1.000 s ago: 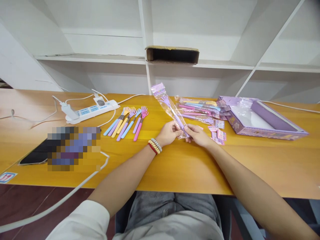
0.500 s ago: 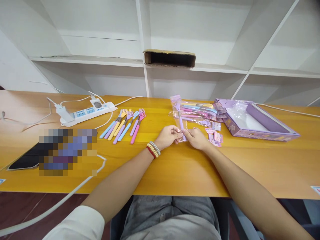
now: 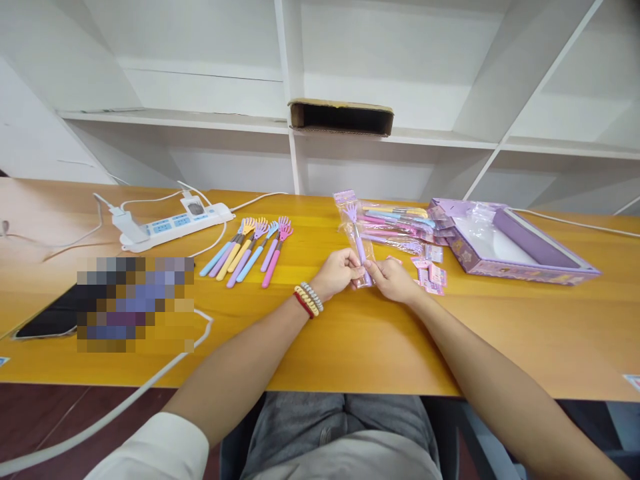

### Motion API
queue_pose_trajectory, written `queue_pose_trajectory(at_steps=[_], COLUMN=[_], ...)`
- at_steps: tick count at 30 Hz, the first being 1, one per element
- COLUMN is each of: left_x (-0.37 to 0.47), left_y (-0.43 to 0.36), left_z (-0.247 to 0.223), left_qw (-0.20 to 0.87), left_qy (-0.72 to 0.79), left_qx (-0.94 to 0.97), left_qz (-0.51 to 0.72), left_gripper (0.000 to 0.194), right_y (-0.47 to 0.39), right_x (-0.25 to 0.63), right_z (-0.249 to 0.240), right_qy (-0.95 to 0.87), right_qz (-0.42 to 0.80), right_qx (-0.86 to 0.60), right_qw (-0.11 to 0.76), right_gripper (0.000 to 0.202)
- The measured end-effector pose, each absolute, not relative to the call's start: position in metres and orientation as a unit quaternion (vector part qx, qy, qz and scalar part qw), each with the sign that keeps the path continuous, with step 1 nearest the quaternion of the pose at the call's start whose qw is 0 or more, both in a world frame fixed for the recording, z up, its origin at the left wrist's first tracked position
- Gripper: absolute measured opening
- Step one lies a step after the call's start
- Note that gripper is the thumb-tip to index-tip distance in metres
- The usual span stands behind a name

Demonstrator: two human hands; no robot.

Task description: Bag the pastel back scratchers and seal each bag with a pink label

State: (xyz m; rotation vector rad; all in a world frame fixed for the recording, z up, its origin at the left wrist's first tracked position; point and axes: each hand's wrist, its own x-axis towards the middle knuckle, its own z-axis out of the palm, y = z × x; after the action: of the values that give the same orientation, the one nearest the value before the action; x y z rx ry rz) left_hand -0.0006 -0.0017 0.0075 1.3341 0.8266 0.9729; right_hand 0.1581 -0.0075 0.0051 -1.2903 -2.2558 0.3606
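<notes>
White shelving [image 3: 380, 60] fills the top of the frame, wooden desk [image 3: 350, 347] across the middle. Lilac claw-headed stick [image 3: 361, 248] is just right of frame centre, inside a clear bag [image 3: 369, 251], claw end tilted up-left. Left hand [image 3: 336, 275] pinches the bag near its bottom end, thumb against curled fingers; right hand [image 3: 395, 279] has its thumb pressed on the lower handle, fingers mostly hidden. Handling, my read: light; handle stiff, probably plastic; bag limp and slick, so the stick could slide inside it. Tines thin, likely the fragile bit. Best hold: thick handle, through the bag, clear of the tines. Looks: splayed tines, short darker neck, plain lilac handle, bag glossy and creased with a pinkish-purple header at its upper end. Similar loose sticks [image 3: 250, 250] left of centre, bagged sticks [image 3: 395, 220] right of it.
</notes>
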Motion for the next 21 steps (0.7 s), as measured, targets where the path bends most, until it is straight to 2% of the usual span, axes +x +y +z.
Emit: queue_pose_trajectory(at_steps=[9,15,21], left_x=[-0.009,-0.020,-0.026], left_y=[0.005,0.011,0.014], left_z=[0.004,0.002,0.002], left_qw=[0.639,0.677,0.706], left_qy=[0.292,0.245,0.238], left_qx=[0.591,0.595,0.597], left_qz=[0.397,0.356,0.299], left_gripper=[0.024,0.030,0.029], right_y=[-0.007,-0.008,-0.006], right_x=[0.160,0.159,0.160], right_z=[0.001,0.004,0.003], right_qy=[-0.819,-0.766,-0.664], right_qz=[0.221,0.392,0.567], right_qx=[-0.455,-0.422,-0.355], right_qw=[0.272,0.287,0.335], right_gripper=[0.055,0.053,0.036])
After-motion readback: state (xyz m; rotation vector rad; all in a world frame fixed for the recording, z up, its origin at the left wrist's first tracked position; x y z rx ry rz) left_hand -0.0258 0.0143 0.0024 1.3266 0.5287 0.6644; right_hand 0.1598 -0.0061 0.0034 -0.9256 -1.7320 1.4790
